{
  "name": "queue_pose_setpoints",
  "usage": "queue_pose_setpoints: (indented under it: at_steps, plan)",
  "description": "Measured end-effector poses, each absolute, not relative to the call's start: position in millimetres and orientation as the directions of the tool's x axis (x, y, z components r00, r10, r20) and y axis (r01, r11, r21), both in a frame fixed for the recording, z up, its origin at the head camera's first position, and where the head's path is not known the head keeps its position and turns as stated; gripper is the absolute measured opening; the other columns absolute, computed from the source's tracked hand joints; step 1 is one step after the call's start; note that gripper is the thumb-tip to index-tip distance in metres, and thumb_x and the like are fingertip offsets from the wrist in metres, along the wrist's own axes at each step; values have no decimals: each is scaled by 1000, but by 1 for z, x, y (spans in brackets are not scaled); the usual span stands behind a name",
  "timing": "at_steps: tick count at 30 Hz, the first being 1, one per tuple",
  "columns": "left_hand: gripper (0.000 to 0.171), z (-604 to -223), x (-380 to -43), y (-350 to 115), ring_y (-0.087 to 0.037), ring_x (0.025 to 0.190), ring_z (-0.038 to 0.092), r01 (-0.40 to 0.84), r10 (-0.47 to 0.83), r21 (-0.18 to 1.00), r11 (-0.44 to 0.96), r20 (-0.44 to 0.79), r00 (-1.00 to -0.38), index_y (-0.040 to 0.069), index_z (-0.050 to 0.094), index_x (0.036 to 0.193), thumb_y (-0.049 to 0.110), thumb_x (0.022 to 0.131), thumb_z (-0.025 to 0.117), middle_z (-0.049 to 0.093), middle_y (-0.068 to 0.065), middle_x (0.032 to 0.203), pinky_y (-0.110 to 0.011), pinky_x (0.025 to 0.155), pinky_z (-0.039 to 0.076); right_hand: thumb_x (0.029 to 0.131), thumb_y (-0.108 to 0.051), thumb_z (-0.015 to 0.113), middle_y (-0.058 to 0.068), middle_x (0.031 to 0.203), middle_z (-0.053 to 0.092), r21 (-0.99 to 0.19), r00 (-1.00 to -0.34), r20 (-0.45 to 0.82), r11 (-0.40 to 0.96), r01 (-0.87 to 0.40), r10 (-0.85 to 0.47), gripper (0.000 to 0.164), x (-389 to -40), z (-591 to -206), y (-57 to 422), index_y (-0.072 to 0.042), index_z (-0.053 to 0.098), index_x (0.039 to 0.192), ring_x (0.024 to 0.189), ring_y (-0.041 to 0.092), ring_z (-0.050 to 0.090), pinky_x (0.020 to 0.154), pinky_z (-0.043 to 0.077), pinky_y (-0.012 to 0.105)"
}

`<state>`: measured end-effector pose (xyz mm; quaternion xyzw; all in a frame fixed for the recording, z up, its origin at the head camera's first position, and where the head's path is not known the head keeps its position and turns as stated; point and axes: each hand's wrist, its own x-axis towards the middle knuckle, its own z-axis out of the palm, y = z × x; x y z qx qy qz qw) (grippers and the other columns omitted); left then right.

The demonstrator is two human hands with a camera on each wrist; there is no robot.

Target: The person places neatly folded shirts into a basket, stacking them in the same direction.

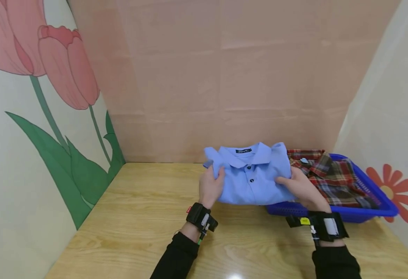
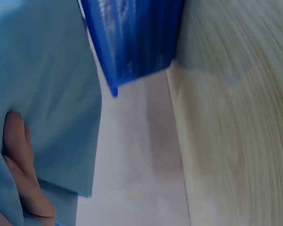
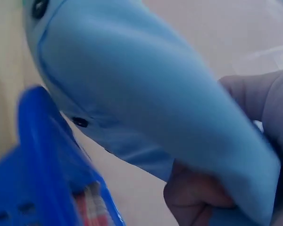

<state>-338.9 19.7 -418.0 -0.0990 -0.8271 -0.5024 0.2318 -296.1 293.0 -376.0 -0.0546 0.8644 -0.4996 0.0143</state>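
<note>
A folded light blue shirt [image 1: 242,186], collar and dark neck label facing up, is held above the table between both hands. My left hand [image 1: 210,186] grips its left side, thumb on top; in the left wrist view some of its fingers [image 2: 23,165] show against the blue cloth. On the other side my right hand [image 1: 303,188] pinches the shirt's edge, and the right wrist view has the cloth [image 3: 146,84] between thumb and fingers. The shirt's right part overlaps the near left corner of a blue plastic basket [image 1: 357,214].
Inside the basket lies a red plaid shirt [image 1: 333,182] with its collar up. The basket stands at the right of the wooden table [image 1: 137,224]. A brown-papered wall [image 1: 224,77] rises behind, and side panels carry painted flowers [image 1: 69,69].
</note>
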Motion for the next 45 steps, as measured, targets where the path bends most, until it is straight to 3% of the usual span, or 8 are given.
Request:
queue_pose_setpoints:
  at_steps: [7, 16, 20, 28, 35, 39, 42, 45]
  plan:
    - [17, -408, -335, 44, -15, 61, 47, 404, -44, 779, 479, 481, -876, 16, 53, 79, 30, 88, 57, 47, 1, 69, -28, 52, 37, 102, -23, 52, 35, 146, 37, -846, -991, 112, 516, -132, -70, 63, -293, -375, 310, 8, 26, 149, 127, 47, 44, 100, 41, 63]
    - [21, -396, -331, 68, -15, 59, 50, 470, 67, 742, 479, 502, -862, 13, 52, 92, 32, 99, 49, 47, -1, 67, -27, 50, 38, 104, -26, 48, 36, 154, 19, -890, -995, 100, 449, -85, 11, 71, -294, -374, 329, 3, 9, 155, 136, 57, 26, 101, 30, 74]
    - [25, -395, -332, 79, -18, 59, 54, 488, 147, 710, 508, 487, -861, 11, 52, 102, 36, 101, 47, 50, -4, 69, -28, 50, 39, 104, -24, 46, 39, 152, 23, -860, -990, 138, 499, -106, 29, 68, -294, -377, 343, 5, 11, 154, 133, 58, 29, 97, 31, 75]
    - [51, -392, -334, 94, -14, 68, 55, 432, 315, 765, 477, 310, -897, 14, 44, 133, 32, 88, 59, 57, -4, 90, -27, 52, 43, 104, -21, 45, 40, 149, 26, -813, -980, 194, 566, -138, 38, 64, -297, -381, 363, 6, 15, 154, 131, 58, 31, 95, 33, 75]
    - [37, -383, -333, 105, -13, 64, 54, 498, 389, 734, 463, 336, -858, 11, 43, 126, 18, 92, 56, 56, -4, 84, -23, 50, 42, 105, -23, 44, 41, 147, 29, -778, -972, 231, 609, -156, 46, 63, -301, -378, 381, 6, 16, 153, 128, 57, 34, 95, 34, 74]
    - [45, -383, -331, 115, -12, 69, 58, 503, 402, 709, 495, 327, -855, 9, 40, 138, 17, 96, 54, 64, -8, 94, -22, 55, 44, 105, -25, 43, 42, 146, 31, -753, -970, 235, 643, -140, 64, 63, -298, -376, 395, 8, 18, 152, 126, 57, 35, 93, 34, 74]
    - [51, -386, -330, 125, -11, 85, 62, 487, 392, 719, 497, 314, -864, 10, 37, 145, 17, 97, 53, 68, -11, 112, -22, 67, 48, 104, -27, 43, 40, 143, 35, -726, -969, 233, 677, -119, 80, 63, -295, -378, 409, 9, 20, 151, 121, 52, 39, 87, 45, 61]
    - [51, -391, -329, 138, -11, 101, 64, 470, 364, 729, 497, 317, -876, 15, 39, 145, 18, 97, 55, 67, -10, 123, -23, 80, 50, 104, -27, 44, 36, 137, 40, -698, -966, 240, 708, -104, 96, 61, -291, -382, 424, 9, 24, 149, 110, 45, 44, 75, 49, 33]
